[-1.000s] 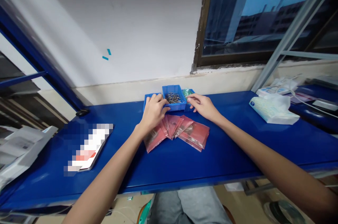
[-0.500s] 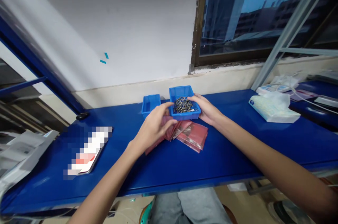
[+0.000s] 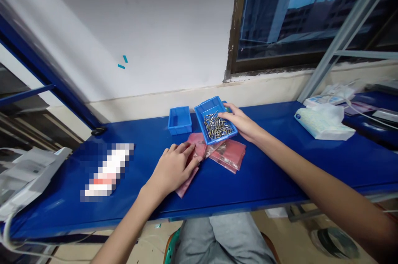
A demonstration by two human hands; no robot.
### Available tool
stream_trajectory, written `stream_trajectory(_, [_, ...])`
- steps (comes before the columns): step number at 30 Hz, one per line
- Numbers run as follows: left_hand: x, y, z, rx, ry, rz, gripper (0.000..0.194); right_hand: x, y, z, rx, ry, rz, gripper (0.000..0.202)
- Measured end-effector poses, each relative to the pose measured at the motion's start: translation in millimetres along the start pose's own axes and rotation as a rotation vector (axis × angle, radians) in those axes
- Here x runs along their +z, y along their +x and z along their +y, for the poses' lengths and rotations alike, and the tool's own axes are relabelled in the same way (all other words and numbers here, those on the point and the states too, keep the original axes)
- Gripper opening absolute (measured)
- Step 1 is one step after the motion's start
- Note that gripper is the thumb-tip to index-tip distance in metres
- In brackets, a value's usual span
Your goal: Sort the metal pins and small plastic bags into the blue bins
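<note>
In the head view my right hand grips a small blue plastic bin by its right side, thumb over the rim. The bin is tilted toward me, and a heap of thin metal pins or screws lies in its lower part. My left hand lies palm down on a pink plastic bag, its fingers stretched and the thumb apart. More pink bags lie overlapping just below the bin. To the left stands a second blue bin, with nothing visible in it.
A pack of tissues sits on the blue table at the right. On the left are a pixelated flat item and a white device or box with cables. The wall and window stand behind the table.
My left hand has left the bin's side and come down onto the pink bags. The bin in my right hand has tipped toward me, and its contents have slid to the near end.
</note>
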State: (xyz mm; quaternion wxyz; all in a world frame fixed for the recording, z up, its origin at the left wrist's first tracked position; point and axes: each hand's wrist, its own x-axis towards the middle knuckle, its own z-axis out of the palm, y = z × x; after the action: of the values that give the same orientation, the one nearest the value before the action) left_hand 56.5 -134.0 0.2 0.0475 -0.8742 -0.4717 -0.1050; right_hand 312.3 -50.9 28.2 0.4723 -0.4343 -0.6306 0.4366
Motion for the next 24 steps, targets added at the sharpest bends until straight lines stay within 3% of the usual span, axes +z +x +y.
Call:
stream_trajectory(4, [8.3, -6.5, 19.9, -0.136, 0.097, 0.073, 0.041, 4.4, -2.3, 0.9, 0.022, -0.062, -0.002, 0.055])
stream_trajectory(8, [15.7, -2.9, 37.5, -0.365, 0.11, 0.176, 0.054, 6.2, -3.5, 1.5, -0.065, -0.201, 0.035, 0.054])
stream_trajectory(10, [15.1, -4.0, 38.8, -0.413, 0.072, 0.245, 0.057, 5.9, -4.8, 0.2, -0.123, -0.291, 0.089, 0.056])
stream_trajectory(13, [11.2, -14.3, 29.7, -0.318, -0.077, 0.223, 0.053, 6.5, -8.8, -4.3, -0.201, -0.409, 0.131, 0.06])
stream_trajectory(17, [11.6, -31.4, 13.7, -0.129, -0.199, 0.031, 0.067, 12.3, -17.0, -11.7, -0.275, -0.526, 0.122, 0.062])
stream_trajectory(20, [18.3, -35.1, 15.3, -0.156, -0.175, 0.004, 0.074, 19.1, -23.9, -16.5, -0.303, -0.628, 0.126, 0.066])
stream_trajectory(24, [28.2, -30.1, 35.5, -0.272, -0.12, 0.071, 0.082, 27.1, -33.1, -21.8, -0.345, -0.691, 0.124, 0.069])
